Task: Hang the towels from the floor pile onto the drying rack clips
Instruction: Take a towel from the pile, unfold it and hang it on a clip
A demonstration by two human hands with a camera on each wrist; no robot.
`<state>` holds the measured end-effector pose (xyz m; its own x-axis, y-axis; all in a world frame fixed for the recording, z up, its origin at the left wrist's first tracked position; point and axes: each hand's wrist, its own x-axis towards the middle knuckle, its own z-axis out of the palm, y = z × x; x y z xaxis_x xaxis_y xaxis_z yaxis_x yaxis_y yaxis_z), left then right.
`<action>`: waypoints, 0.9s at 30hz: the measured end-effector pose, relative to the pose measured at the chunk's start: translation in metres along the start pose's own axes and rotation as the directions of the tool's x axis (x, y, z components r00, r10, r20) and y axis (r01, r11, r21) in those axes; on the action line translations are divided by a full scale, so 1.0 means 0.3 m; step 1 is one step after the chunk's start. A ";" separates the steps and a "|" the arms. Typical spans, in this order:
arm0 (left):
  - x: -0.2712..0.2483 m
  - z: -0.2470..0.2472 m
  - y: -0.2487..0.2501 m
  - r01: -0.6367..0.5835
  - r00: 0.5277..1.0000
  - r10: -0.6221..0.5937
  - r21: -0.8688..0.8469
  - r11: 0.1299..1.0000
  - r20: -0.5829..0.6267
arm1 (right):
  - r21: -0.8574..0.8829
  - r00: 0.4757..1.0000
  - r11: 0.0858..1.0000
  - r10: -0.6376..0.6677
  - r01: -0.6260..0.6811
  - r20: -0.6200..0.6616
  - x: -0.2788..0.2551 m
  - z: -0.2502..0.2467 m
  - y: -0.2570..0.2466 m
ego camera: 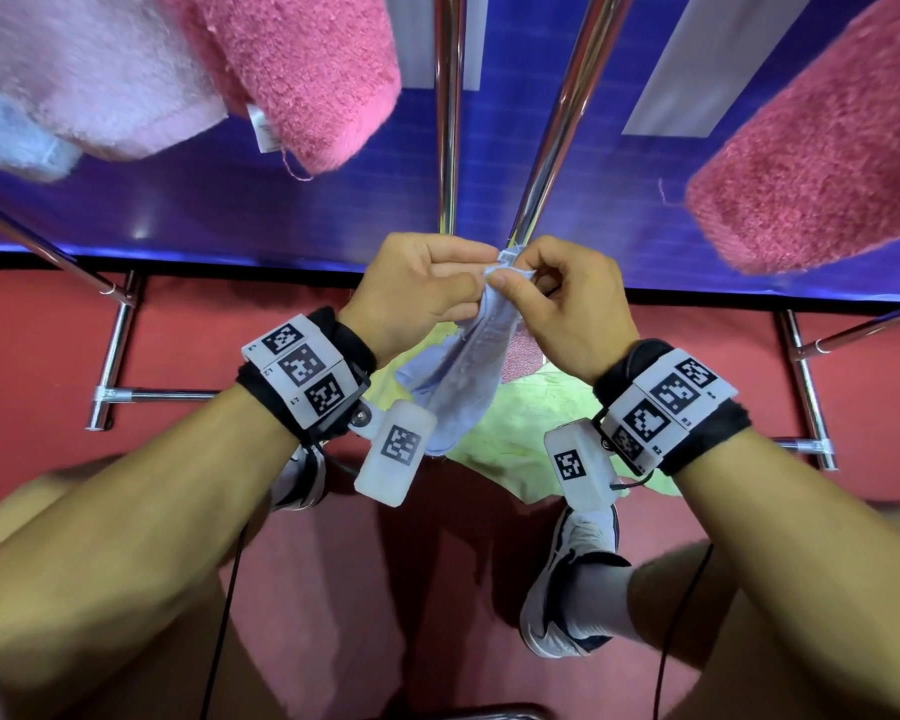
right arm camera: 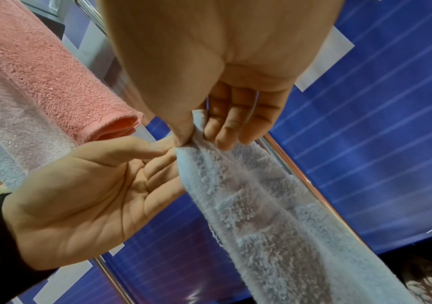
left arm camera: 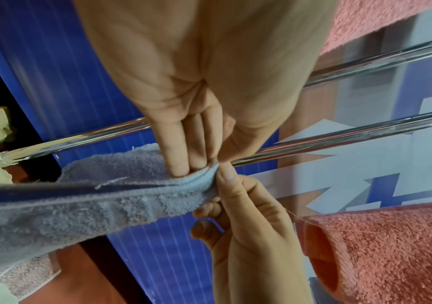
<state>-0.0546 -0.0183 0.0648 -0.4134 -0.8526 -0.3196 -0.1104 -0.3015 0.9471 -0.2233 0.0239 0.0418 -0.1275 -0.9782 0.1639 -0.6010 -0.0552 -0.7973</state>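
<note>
A light blue towel [ego camera: 463, 387] hangs from both hands in front of the drying rack's chrome bars [ego camera: 448, 122]. My left hand [ego camera: 471, 285] pinches its top edge between thumb and fingers [left arm camera: 181, 162]. My right hand [ego camera: 518, 283] pinches the same edge right beside it, thumb against fingers [right arm camera: 225, 131]. The blue towel [left arm camera: 79, 205] trails down from the two hands [right arm camera: 261, 205]. Under it the floor pile shows a yellow-green towel [ego camera: 541, 413] and a speckled pink one [ego camera: 523, 356]. No clip is visible.
Towels hang on the rack: pale pink [ego camera: 100, 70] and bright pink [ego camera: 302, 70] at upper left, dark pink [ego camera: 811, 163] at right. The rack's lower frame [ego camera: 120, 345] stands on the red floor. My shoes [ego camera: 567, 589] are near the pile.
</note>
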 end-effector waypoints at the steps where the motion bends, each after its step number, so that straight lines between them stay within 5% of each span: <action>1: -0.001 -0.001 -0.001 -0.010 1.000 0.010 0.013 1.000 0.002 | 0.007 1.000 1.000 0.007 -0.007 0.000 0.000 0.000 0.000; 16: 0.000 -0.042 0.014 -0.119 0.992 0.114 0.106 0.987 0.052 | 0.042 0.994 0.999 0.015 -0.020 0.110 -0.006 -0.024 -0.005; 23: 0.021 -0.095 0.003 -0.210 0.977 0.212 0.077 0.975 -0.013 | -0.254 0.934 0.966 0.043 0.052 0.355 -0.024 -0.044 0.077; 27: 0.035 -0.147 -0.016 -0.192 0.969 0.202 0.077 0.978 -0.139 | -0.339 0.959 0.937 0.019 0.081 0.284 -0.028 -0.073 0.100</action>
<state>-0.0184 -0.0446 0.0557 -0.2970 -0.9469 -0.1232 -0.0981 -0.0981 0.9903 -0.2577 0.0348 0.0292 0.0899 -0.9957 -0.0230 -0.8413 -0.0635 -0.5369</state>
